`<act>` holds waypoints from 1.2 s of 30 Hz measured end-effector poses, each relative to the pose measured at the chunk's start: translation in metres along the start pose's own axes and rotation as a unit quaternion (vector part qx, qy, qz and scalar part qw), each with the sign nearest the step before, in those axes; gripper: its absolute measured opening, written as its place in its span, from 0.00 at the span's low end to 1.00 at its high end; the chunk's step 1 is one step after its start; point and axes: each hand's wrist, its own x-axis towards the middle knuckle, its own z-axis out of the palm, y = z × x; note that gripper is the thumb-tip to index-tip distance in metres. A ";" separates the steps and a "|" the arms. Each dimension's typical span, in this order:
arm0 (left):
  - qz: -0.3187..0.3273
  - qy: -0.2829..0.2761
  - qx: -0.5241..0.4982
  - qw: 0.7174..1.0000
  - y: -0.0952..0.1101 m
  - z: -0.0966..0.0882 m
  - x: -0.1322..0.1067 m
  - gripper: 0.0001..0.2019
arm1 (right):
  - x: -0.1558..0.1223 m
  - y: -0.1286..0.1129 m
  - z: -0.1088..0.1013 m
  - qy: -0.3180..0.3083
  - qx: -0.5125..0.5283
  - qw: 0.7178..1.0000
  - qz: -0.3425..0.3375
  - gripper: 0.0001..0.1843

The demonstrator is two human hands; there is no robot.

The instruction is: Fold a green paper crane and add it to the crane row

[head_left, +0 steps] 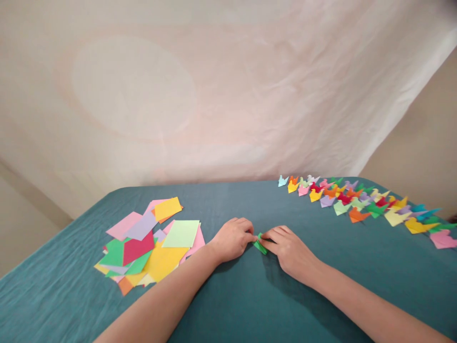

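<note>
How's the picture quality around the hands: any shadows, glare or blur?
Head view: soft light, no harsh glare; a soft shadow falls on the table below the right hand and forearm; the green paper between it and the left hand shows too small to read its folds.

The held paper (pixel 262 247) is green, tablecloth (pixel 228 305) teal

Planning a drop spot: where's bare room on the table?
Bare table: far middle, between sheets and birds; near side, between left forearm and right forearm; between right forearm and birds; left of the sheets. Crowded: sheets, birds, and mid-table, where left hand and right hand pinch green paper.
</note>
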 end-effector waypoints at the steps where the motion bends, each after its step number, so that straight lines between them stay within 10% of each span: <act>1: -0.003 -0.003 0.003 1.000 -0.001 0.001 -0.001 0.10 | 0.000 0.000 -0.001 -0.002 -0.002 1.000 -0.004 0.14; 36: -0.026 -0.038 0.068 0.997 0.010 -0.007 0.001 0.13 | -0.004 -0.018 -0.028 -0.101 -0.033 0.994 0.003 0.27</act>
